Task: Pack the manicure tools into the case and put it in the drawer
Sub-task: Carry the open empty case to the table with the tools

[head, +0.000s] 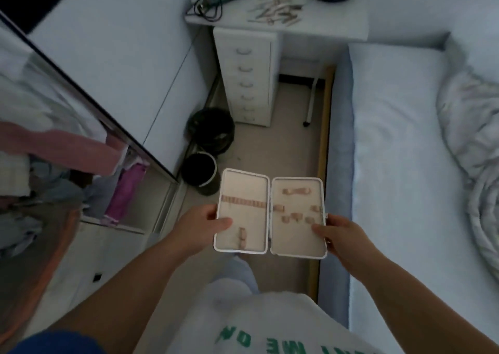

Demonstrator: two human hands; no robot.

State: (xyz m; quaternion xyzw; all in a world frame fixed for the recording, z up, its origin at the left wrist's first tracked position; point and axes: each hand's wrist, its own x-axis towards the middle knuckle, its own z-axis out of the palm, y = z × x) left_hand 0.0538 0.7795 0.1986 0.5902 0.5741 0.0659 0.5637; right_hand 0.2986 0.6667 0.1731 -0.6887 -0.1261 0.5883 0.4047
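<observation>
A white manicure case lies spread flat open in front of me, its two beige halves lined with tan elastic loops and holding no tools. My left hand grips its left edge, thumb on the lining. My right hand grips the right edge the same way. The manicure tools, several thin metal pieces, lie loose on the white desk top far ahead. Under that desk stands a narrow white drawer unit with all its drawers closed.
Two black bins stand on the floor left of the drawer unit. A bed with a crumpled duvet fills the right side. A mirrored wardrobe door is on the left. Cables and a dark round container sit on the desk.
</observation>
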